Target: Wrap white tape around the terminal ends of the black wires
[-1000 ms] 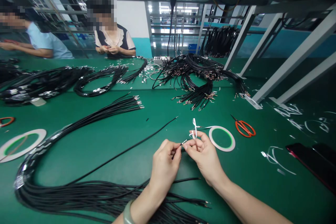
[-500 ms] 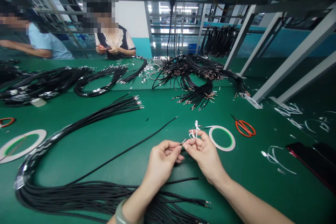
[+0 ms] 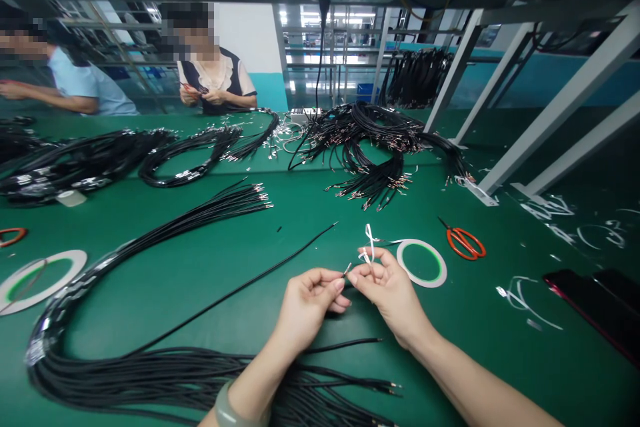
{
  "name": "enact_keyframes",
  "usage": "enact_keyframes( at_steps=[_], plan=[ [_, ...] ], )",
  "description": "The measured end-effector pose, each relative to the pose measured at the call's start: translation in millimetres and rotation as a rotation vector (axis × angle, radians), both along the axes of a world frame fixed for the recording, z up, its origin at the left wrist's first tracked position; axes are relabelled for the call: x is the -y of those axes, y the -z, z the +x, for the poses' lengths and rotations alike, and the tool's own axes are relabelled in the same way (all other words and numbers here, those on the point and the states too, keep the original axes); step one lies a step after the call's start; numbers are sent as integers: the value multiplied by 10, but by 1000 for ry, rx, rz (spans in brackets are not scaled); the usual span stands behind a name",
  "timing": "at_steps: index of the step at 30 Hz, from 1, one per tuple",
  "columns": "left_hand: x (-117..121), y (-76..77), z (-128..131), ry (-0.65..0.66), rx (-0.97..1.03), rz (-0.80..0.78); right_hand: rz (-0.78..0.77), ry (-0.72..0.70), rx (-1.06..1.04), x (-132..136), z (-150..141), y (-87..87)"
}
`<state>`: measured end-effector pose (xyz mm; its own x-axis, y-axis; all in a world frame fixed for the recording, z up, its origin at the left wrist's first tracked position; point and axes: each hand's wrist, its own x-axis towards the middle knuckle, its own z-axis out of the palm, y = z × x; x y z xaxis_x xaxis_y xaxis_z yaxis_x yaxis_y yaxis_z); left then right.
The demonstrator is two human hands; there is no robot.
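My left hand [image 3: 309, 303] is closed in a pinch on the end of a thin black wire, whose small metal terminal [image 3: 347, 270] sticks out between the two hands. My right hand [image 3: 387, 290] is closed next to it, pinching a curled strip of white tape [image 3: 369, 245] against that terminal. The strip runs back to a flat tape roll [image 3: 423, 262] lying just right of my right hand. A thick bundle of black wires [image 3: 165, 377] lies under my left forearm.
Orange scissors [image 3: 463, 241] lie right of the tape roll. A second tape roll [image 3: 40, 271] sits far left. Wire bundles [image 3: 373, 140] cover the back of the green table [image 3: 210, 260]. Two people sit across it. A dark flat object [image 3: 595, 307] and tape scraps lie right.
Both hands stay together at the wire end. My left fingers have shifted slightly on the wire; the view has dipped a little.
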<state>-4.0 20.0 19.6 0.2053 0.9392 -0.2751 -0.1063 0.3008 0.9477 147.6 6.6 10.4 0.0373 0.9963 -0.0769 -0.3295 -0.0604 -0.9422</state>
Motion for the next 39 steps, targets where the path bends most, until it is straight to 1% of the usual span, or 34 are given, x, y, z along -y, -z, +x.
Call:
enact_keyframes(
  at_steps=[4, 10, 15, 19, 21, 24, 26, 28, 30, 32, 34, 36, 37, 39],
  plan=[
    [-2, -10, 3, -10, 40, -34, -21, 57, 42, -6, -4, -33],
    [42, -6, 32, -7, 147, -1, 30, 74, -57, -6, -113, -13],
    [26, -35, -11, -6, 285, -116, 53, 48, -111, -7, -116, 30],
    [19, -67, -29, -11, 294, -134, 50, 52, -85, 7, -107, 23],
    [28, -72, -26, -2, 295, -132, 54, 43, -104, 15, -118, 9],
    [36, -54, -20, 11, 293, -121, 53, 28, -140, 18, -143, 5],
    [26, -27, -19, 41, 280, -108, 53, 21, -125, 12, -145, 16],
    [9, 6, -19, 84, 243, -81, 45, 1, -85, -3, -118, 33],
    [9, 35, -12, 136, 163, -41, 33, -27, -36, -30, -59, 44],
    [53, 53, 10, 196, 21, 28, 32, -35, -7, -67, 22, 42],
    [152, 55, 47, 294, -155, 120, 47, -23, 3, -103, 104, 28],
    [279, 45, 89, 459, -283, 185, 73, -25, 2, -126, 166, 4],
    [336, 38, 106, 561, -294, 173, 86, -35, 0, -129, 186, -9],
    [402, 24, 126, 750, -198, 105, 99, -72, -10, -123, 202, -31]
  ],
)
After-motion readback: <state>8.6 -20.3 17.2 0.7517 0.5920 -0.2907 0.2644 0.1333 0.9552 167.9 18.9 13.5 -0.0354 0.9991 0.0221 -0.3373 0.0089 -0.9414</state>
